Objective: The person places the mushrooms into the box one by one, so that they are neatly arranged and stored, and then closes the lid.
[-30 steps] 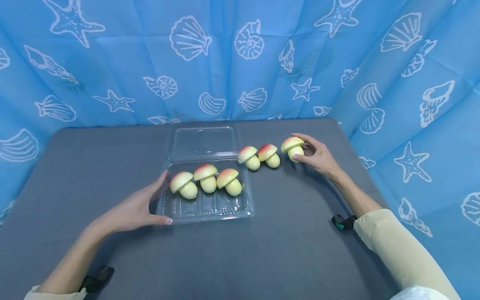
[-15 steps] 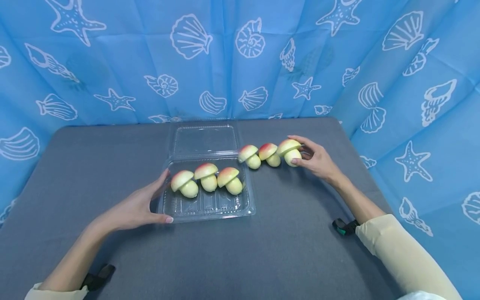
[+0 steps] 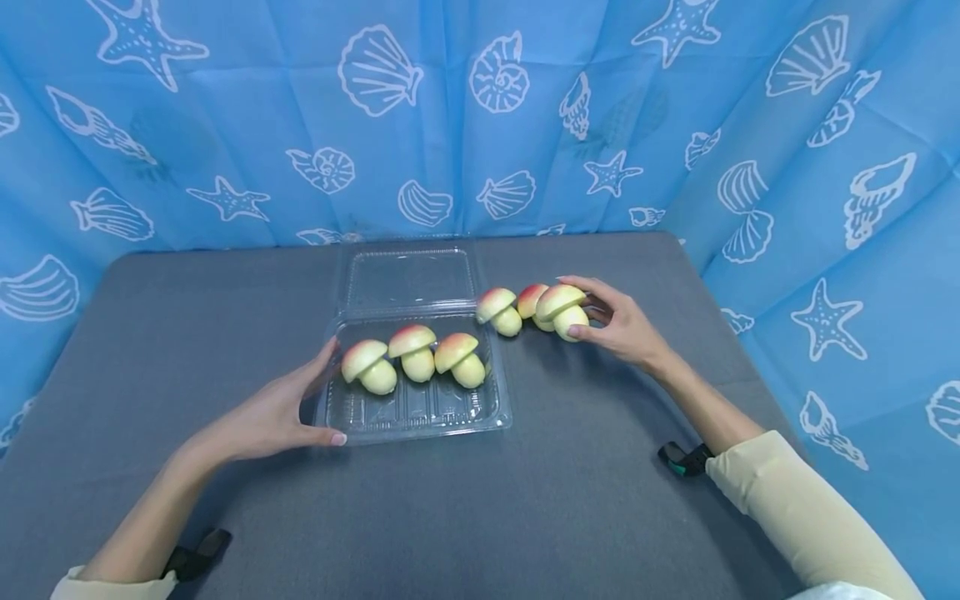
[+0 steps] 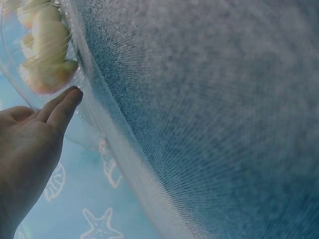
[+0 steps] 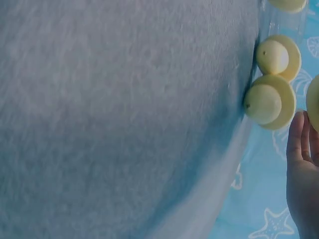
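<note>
A clear plastic clamshell container (image 3: 416,429) lies with its lid folded back, and three toy mushrooms with pale stems and reddish-yellow caps, such as the middle mushroom (image 3: 416,362), sit in a row in its tray. My left hand (image 3: 273,417) spreads along the tray's left side, thumb at the front corner and fingers straight at the edge. My right hand (image 3: 618,325) grips another mushroom (image 3: 564,312) by its stem, cap up. That mushroom overlaps a red-capped mushroom (image 3: 531,298) behind it. Beside the tray lies one more mushroom (image 3: 500,312), close to the container's right edge.
The container's lid (image 3: 412,279) lies flat toward the back of the grey-covered table (image 3: 450,517). Behind and to the right hangs a blue curtain (image 3: 442,125) printed with shells and starfish. Each wrist wears a dark strap, like the right strap (image 3: 684,458).
My right hand has carried its mushroom left and slightly toward me, so that it now overlaps one of the mushrooms beside the tray. My left hand and the container have stayed in place.
</note>
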`<action>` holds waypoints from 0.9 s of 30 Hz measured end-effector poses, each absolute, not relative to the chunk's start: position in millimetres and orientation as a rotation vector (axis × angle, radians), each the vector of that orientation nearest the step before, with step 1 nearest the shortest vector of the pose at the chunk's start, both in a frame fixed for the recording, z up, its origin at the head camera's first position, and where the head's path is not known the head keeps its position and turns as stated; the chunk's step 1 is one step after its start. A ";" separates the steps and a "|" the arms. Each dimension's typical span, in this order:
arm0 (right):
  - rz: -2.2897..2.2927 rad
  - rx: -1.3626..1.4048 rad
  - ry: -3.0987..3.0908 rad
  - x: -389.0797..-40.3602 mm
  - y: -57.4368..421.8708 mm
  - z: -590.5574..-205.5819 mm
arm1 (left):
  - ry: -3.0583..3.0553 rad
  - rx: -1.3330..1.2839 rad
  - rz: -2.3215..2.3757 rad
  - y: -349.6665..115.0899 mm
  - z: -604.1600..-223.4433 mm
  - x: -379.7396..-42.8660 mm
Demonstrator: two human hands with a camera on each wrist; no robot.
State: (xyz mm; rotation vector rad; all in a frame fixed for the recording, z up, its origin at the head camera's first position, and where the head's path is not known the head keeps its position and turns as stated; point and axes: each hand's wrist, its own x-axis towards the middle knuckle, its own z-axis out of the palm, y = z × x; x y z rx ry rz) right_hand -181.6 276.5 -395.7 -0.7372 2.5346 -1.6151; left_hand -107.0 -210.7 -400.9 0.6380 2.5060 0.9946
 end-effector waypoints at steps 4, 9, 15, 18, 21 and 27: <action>-1.620 -0.795 2.498 -179.7 268.1 -394.4 | 2.509 0.633 0.990 -210.5 -400.7 -107.6; -1.613 -0.849 2.463 -178.5 256.0 -391.4 | 2.501 0.625 0.995 -210.9 -400.7 -107.9; -1.591 -0.906 2.422 -178.5 240.8 -387.4 | 2.514 0.629 0.980 -210.4 -401.3 -109.1; -1.590 -0.942 2.395 -177.8 233.3 -385.4 | 2.512 0.619 0.973 -210.0 -401.7 -110.1; -1.581 -0.978 2.375 -178.0 226.2 -384.7 | 2.506 0.608 0.976 -210.1 -402.6 -110.5; -1.548 -1.018 2.334 -176.0 212.6 -385.7 | 2.503 0.615 0.984 -211.4 -404.1 -109.6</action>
